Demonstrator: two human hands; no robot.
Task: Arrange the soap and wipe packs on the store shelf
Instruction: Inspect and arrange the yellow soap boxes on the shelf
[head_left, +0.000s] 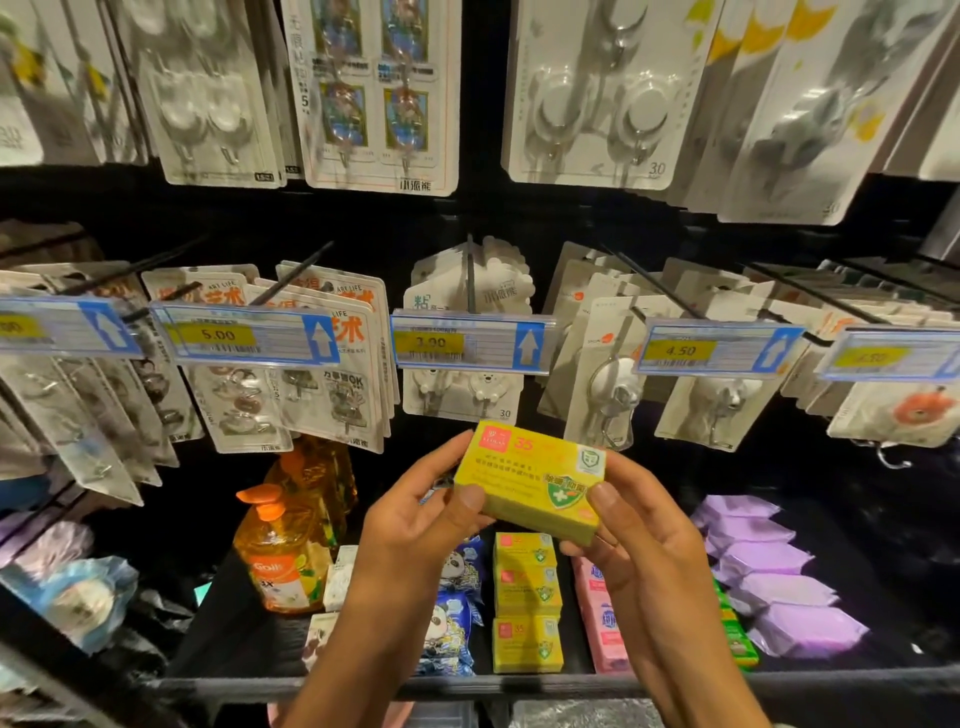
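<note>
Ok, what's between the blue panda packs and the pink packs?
In the head view, a row of yellow soap boxes sits between the blue panda packs and the pink packs.

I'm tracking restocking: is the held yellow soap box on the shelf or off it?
Off the shelf: the left hand and right hand grip the yellow soap box above the row of matching boxes on the shelf.

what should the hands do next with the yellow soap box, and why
Probably lower the yellow soap box, gripped by the left hand and right hand, toward the row of matching yellow boxes right below, between the blue panda packs and pink packs: it seemingly belongs there.
</note>
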